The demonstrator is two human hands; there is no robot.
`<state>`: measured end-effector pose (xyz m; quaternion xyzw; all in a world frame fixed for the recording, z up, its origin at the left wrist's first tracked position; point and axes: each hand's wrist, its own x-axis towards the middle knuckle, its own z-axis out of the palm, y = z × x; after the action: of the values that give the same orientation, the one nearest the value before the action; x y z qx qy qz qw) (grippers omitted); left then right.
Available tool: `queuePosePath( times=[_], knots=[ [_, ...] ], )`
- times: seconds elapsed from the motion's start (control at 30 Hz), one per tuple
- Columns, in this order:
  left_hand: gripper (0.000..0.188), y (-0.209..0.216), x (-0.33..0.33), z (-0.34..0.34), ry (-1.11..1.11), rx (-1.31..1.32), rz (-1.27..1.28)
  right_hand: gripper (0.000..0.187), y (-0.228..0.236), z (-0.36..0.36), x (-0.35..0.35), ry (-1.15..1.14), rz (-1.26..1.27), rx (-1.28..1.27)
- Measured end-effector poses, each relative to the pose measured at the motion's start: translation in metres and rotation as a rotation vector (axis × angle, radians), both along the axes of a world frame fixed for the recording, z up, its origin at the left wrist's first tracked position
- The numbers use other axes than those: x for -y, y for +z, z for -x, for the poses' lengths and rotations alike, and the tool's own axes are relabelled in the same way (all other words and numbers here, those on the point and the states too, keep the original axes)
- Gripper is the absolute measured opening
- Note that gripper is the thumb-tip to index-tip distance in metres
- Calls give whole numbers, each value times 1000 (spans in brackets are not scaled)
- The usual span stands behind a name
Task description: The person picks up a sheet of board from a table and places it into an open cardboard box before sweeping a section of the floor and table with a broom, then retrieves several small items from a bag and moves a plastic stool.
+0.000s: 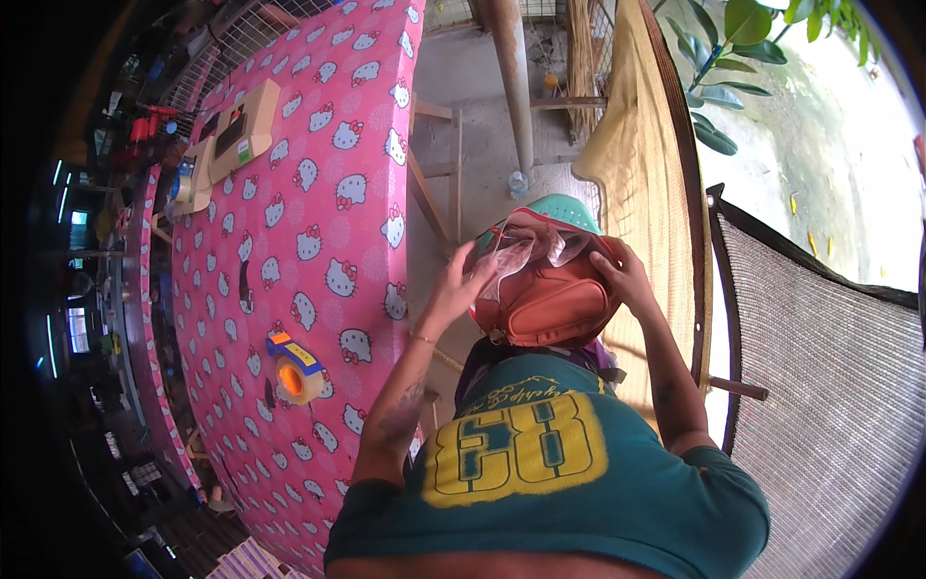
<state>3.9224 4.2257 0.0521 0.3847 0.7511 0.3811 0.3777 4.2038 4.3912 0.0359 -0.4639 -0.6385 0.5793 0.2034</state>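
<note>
In front of my lap is a reddish-brown bag [559,307] with a zipped front pocket. Its top gapes, and crumpled clear plastic [518,253] shows at the opening. My left hand [461,287] holds the bag's left side, with its fingers bent over the edge. On the other side, my right hand [625,277] grips the upper right rim, fingers curled round it. Part of each hand's fingertips is hidden by the bag. Just beyond the bag sits a teal plastic item with small holes [567,209], mostly covered.
To my left stands a long table with a pink patterned cover [318,261]. On it lie a tape dispenser [297,369] and an opened cardboard piece [230,145]. A metal post [511,87] rises ahead. Tan cloth [641,174] and grey mesh [820,376] hang on the right.
</note>
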Motion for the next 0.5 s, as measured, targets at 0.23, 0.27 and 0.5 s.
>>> queuePosePath(
  times=[0.23,0.27,0.5],
  knots=[
    [57,6,-78,14,50,507,-126,63,1,-30,70,-436,439,-227],
    [50,12,-82,12,107,571,-214,67,3,-34,88,-424,519,-202],
    [49,112,-81,4,-212,808,-358,65,-1,-57,156,-294,917,-357]
  ],
)
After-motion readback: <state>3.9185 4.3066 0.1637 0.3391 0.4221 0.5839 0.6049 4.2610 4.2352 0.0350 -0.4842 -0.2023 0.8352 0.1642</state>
